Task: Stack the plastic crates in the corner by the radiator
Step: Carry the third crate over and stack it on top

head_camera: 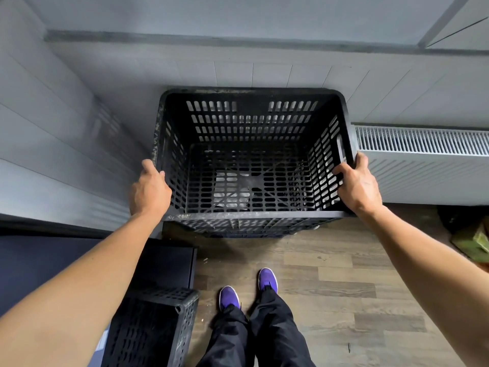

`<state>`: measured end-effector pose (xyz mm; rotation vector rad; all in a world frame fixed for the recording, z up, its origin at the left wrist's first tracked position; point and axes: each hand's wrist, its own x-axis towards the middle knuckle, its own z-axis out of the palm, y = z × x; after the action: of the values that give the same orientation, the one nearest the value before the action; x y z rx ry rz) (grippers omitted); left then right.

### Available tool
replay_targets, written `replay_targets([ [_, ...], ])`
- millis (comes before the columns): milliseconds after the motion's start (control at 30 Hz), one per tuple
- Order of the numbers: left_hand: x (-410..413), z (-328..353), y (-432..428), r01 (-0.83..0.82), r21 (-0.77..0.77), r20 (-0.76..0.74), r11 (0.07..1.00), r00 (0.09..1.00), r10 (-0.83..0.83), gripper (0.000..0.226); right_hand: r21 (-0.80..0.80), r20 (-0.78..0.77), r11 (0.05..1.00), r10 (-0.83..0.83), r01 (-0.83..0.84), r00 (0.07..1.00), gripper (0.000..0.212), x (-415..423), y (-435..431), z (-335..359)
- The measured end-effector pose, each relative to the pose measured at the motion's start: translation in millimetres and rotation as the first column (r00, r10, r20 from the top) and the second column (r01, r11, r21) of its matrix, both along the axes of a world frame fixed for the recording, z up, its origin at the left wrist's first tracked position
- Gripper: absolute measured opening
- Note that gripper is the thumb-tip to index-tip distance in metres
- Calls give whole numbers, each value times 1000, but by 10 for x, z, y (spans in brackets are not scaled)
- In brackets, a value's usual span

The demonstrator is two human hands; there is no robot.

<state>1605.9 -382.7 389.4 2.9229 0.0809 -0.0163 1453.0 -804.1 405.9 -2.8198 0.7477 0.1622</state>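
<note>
Two hands are gripping a black crate (254, 154) by its side rims: the left hand (149, 190) is closed over the rim at 9 o'clock, the right hand (358, 185) is wrapped over the rim at 3 o'clock, fingers curling inside. The crate is sitting upright in the wall corner at 12 o'clock, just beside the radiator (423, 154), on top of another crate's rim. A second crate (153, 327) is lying at 7 o'clock on the floor (330, 274), near purple shoes (267, 280).
</note>
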Motion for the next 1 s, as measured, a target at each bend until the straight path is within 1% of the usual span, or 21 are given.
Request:
replay_targets([
  [167,23,41,-16,3,-19,-5,1000,1000,-4,19,-3,-26,1000,-8,8,1000,53,22,-3,14],
  [267,2,76,17,27,-41,-70,999,997,-30,23,-33,-69,999,-7,5,998,50,12,26,48],
  [333,15,115,34,60,-32,-149,998,987,-64,35,-47,-112,999,-5,0,994,48,12,66,79],
  [400,8,160,23,42,-34,-235,999,971,-49,57,-68,-164,997,-46,35,985,47,0,163,99],
  [433,-30,178,15,24,-46,-258,999,966,-36,66,-84,-169,994,-76,63,983,43,-29,234,106],
  [533,-265,195,-1,39,-62,-222,997,974,-52,81,-145,-100,984,-123,108,987,23,-145,461,117],
  [600,-441,216,0,54,-65,-185,996,981,-66,81,-175,-85,980,-112,95,990,24,-211,552,144],
  [667,-608,271,8,69,-68,-169,995,982,-79,78,-190,-99,980,-75,55,992,33,-278,629,201],
  [767,-837,383,6,99,-68,-129,993,986,-107,74,-182,-88,982,40,-56,995,41,-338,805,305],
  [833,-991,452,0,105,-61,-119,993,987,-111,74,-78,-59,989,120,-124,991,40,-360,980,375],
  [900,-1125,496,-13,113,-54,-133,992,984,-119,74,14,-37,976,218,-218,975,39,-362,1159,442],
  [1000,-1342,554,-52,122,-48,-130,991,983,-127,71,65,-5,927,370,-369,929,36,-382,1393,518],
])
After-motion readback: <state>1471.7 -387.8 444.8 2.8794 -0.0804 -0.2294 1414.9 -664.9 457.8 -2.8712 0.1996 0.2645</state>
